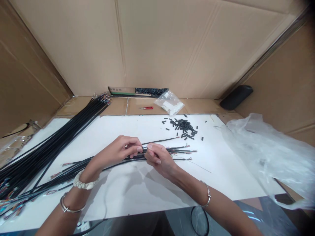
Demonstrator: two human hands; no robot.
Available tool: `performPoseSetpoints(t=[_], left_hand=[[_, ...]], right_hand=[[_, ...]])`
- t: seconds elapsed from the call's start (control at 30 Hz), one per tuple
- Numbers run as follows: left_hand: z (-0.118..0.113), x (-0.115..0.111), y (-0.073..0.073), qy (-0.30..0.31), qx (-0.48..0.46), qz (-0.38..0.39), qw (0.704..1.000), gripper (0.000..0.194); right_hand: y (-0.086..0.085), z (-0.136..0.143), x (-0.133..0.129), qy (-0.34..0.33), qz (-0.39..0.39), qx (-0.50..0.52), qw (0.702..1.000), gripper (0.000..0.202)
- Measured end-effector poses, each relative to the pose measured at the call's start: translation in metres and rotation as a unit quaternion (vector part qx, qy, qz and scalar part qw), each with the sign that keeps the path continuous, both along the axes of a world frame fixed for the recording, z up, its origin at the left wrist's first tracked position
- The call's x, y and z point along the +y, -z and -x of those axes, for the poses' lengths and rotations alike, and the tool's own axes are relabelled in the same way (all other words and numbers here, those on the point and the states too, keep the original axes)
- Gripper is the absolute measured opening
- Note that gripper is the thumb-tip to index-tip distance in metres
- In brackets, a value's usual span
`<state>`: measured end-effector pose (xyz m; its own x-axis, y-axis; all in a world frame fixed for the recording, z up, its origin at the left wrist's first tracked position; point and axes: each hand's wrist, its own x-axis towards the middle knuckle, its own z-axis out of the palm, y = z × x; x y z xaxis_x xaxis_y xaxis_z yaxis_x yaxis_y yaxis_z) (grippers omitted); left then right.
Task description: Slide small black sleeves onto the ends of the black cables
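My left hand [128, 148] is closed in a pinch over the middle of the table, at the end of a black cable. My right hand [159, 159] is closed too, thumb and forefinger pinching just beside the left fingertips. Thin bluish wires [144, 147] show in the small gap between the two pinches; their far ends are hidden by my fingers. Beneath both hands lies a loose bunch of black cables [115, 163] with stripped, coloured wire ends. Beyond the right hand, short black tube pieces [184, 125] are heaped on the white tabletop [137, 186].
A thick bundle of black cables [61, 131] runs along the left. Red-handled snips [147, 108] and a clear bag [169, 102] lie at the back, near a black roll-shaped object [236, 97]. A large translucent plastic bag [270, 150] covers the right side. Cardboard walls [159, 46] enclose the table.
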<state>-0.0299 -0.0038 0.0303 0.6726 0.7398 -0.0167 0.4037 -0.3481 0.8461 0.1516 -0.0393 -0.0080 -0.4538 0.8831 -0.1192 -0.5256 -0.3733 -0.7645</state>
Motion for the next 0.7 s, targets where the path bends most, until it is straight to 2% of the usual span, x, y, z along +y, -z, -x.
performPoseSetpoints(t=[0.17,0.37,0.43,0.53,0.7], left_hand=[[0.012,0.004,0.002,-0.027,0.003,0.005,1.0,0.031],[0.018,0.005,0.004,-0.045,0.002,0.032,0.998,0.031],[0.017,0.006,0.007,-0.054,0.006,0.033,0.998,0.032],[0.016,0.01,0.012,-0.065,0.012,-0.012,0.998,0.033],[0.013,0.011,0.018,-0.089,0.021,-0.071,0.993,0.033]], right_hand=[[-0.004,-0.008,0.003,0.025,0.001,-0.006,1.0,0.036],[-0.007,-0.015,0.008,0.005,-0.053,-0.031,0.998,0.036],[-0.008,-0.018,0.011,-0.006,-0.075,-0.075,0.994,0.036],[-0.009,-0.022,0.017,-0.003,-0.12,-0.182,0.976,0.036],[-0.006,-0.022,0.023,0.073,-0.162,-0.263,0.948,0.021]])
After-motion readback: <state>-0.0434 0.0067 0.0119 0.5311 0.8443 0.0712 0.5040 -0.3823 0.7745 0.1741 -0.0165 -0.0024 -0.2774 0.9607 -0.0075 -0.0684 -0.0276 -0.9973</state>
